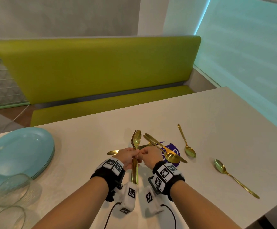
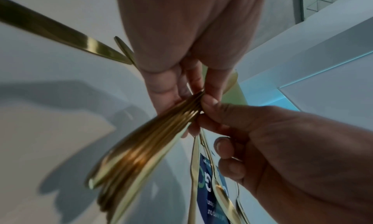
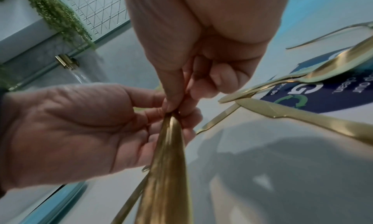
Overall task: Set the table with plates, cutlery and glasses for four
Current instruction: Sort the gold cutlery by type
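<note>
Over the middle of the white table point(image 1: 217, 113) my left hand point(image 1: 128, 157) grips a bundle of gold forks point(image 1: 135, 146), tines up and away from me. My right hand point(image 1: 148, 155) pinches the same bundle point(image 2: 153, 139) at its middle. In the right wrist view the thumb and forefinger close on the fork handles point(image 3: 167, 155). Gold knives and a spoon point(image 1: 165, 151) lie crossed just right of my hands. Two more gold spoons point(image 1: 186, 142) point(image 1: 233, 177) lie further right. Stacked light-blue plates point(image 1: 19, 151) sit at the left, clear glasses point(image 1: 10, 194) in front of them.
A round dark-blue sticker point(image 1: 172, 152) lies under the crossed cutlery. Another gold piece point(image 1: 113, 152) lies on the table behind my left hand. A green bench seat point(image 1: 101, 68) runs along the far side of the table. The table's right edge point(image 1: 266, 210) is near the last spoon.
</note>
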